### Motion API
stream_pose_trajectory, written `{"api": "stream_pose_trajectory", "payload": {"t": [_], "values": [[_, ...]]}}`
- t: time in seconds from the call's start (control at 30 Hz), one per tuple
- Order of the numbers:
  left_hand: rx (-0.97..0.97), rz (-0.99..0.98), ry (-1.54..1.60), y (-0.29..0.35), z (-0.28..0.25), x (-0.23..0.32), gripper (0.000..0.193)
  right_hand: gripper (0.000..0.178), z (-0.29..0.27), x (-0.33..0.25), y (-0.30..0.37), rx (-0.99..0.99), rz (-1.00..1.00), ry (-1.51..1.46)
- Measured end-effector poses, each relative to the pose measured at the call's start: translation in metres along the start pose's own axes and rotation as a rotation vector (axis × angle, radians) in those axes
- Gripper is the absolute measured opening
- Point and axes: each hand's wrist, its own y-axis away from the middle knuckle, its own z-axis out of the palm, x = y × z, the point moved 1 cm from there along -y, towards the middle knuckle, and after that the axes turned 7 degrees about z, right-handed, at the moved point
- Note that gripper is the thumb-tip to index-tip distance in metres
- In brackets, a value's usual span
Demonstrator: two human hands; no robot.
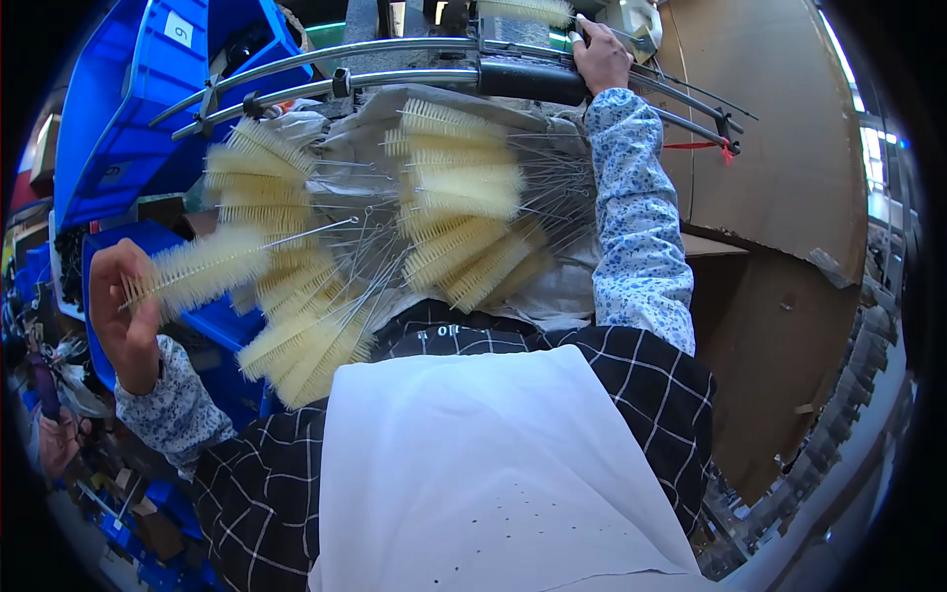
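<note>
My left hand (123,306) is closed around the bristled end of a cream-coloured bottle brush (209,264); the wire handle with its small loop points right. Up at the top, my right hand (602,59) is curled at the right end of a dark carriage (533,79) on metal rails. Another brush (525,11) lies close to its fingertips, but what the fingers grip is hidden. Across my lap are two piles of similar brushes: the left pile (281,202) has bristles outward and wires toward the middle, and the right pile (464,187) has wires pointing right.
Twin metal rails (395,79) span the far side above a grey cloth (345,128). Blue plastic bins (128,118) stand at the left. Large cardboard sheets (760,128) rise on the right. A red ribbon (728,155) hangs at the rails' right end.
</note>
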Motion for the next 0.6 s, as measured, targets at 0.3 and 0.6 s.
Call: {"api": "stream_pose_trajectory", "payload": {"t": [0.3,0.6], "values": [[0.044,-0.013,0.039,0.009,-0.02,-0.003,0.034,0.032,0.009,-0.06,0.009,-0.016,-0.025,0.024],[0.056,0.039,0.109,-0.005,-0.012,-0.004,0.035,0.022,-0.005,-0.152,0.021,-0.165,0.039,-0.018]]}}
